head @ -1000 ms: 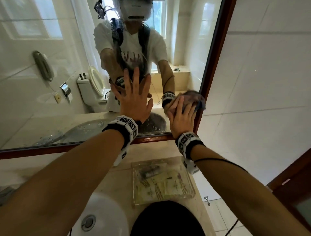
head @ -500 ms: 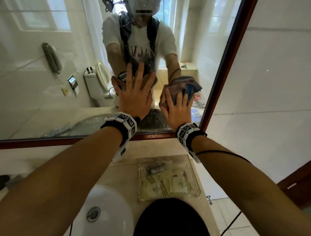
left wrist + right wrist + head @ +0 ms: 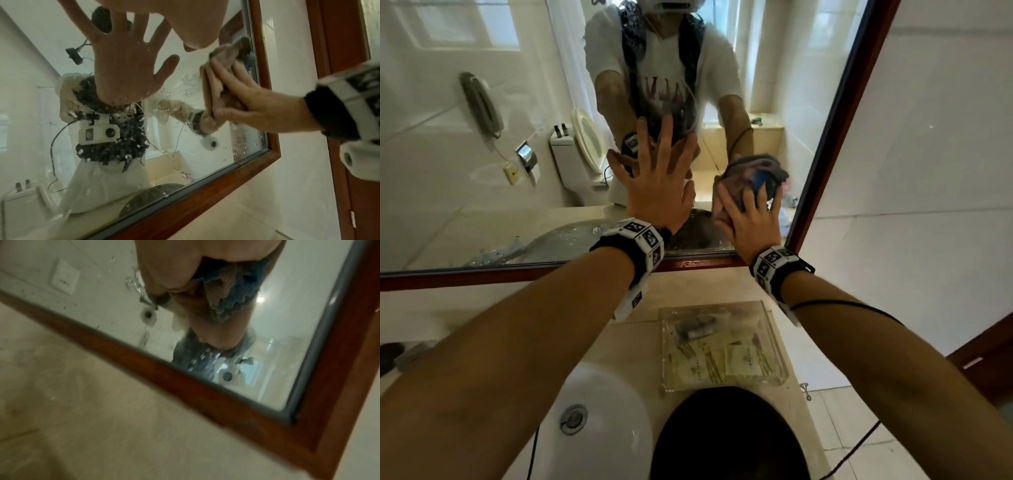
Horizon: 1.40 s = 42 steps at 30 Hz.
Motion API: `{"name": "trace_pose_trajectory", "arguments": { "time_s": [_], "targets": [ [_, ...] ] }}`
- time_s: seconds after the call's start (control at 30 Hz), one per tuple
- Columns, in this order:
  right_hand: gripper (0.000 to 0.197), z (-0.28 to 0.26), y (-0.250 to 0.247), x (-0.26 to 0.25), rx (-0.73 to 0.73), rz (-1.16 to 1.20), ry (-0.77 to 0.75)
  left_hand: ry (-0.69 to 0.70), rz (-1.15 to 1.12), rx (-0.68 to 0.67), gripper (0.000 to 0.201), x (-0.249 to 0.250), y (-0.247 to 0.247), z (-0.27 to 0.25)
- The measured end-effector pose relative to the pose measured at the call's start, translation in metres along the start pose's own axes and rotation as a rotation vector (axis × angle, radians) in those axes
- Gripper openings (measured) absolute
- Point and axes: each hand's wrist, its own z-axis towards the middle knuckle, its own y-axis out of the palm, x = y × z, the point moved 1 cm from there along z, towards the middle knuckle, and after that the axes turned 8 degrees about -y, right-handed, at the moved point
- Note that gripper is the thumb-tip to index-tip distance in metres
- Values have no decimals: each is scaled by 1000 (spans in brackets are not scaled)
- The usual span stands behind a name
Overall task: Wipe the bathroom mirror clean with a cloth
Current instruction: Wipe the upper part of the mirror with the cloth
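From the head view, the left hand [image 3: 657,192] lies flat on the mirror [image 3: 482,154] glass, fingers straight and spread. The right hand [image 3: 748,219] presses a bunched grey, pink and blue cloth [image 3: 756,173] against the glass, near the mirror's lower right corner, close to its brown wooden frame [image 3: 835,130]. Below the mirror, the bench [image 3: 640,339] carries a white basin [image 3: 602,411] and a clear tray of sachets [image 3: 722,349].

In the left wrist view, the right hand [image 3: 246,100] holds the cloth [image 3: 228,53] to the glass with fingers laid over it, beside the frame [image 3: 265,81]; water spots dot the mirror [image 3: 185,129].

The right wrist view is blurred: the cloth [image 3: 232,288] meets the mirror [image 3: 287,321] above the frame's corner [image 3: 308,426].
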Motion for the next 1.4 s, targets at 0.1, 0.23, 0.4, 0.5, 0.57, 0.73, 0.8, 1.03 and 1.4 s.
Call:
{"name": "trace_pose_trajectory", "arguments": {
  "time_s": [0.1, 0.23, 0.4, 0.5, 0.57, 0.73, 0.8, 1.03, 1.4],
  "targets": [
    [68, 13, -13, 20, 18, -11, 33, -28, -12, -17, 75, 9, 3, -6],
    [76, 7, -11, 20, -19, 26, 157, -53, -25, -37, 76, 18, 10, -16],
    [82, -25, 9, 3, -103, 183, 410, -1, -10, -30, 75, 12, 17, -18],
    [80, -48, 21, -9, -175, 256, 509, 20, -6, -28, 75, 10, 20, -19],
    [79, -54, 26, -16, -179, 287, 557, 28, 6, -34, 74, 10, 21, -20],
    [78, -55, 30, -30, -144, 331, 665, 44, 20, -29, 73, 9, 23, -20],
    [79, -57, 34, -40, -129, 369, 733, 54, 28, -31, 72, 8, 23, -21],
    [80, -49, 40, -72, -117, 440, 1016, 96, 57, -29, 68, 5, 22, -23],
    [73, -10, 8, -111, -124, 523, 1046, 138, 50, -120, 58, -10, -5, -28]
  ]
}}
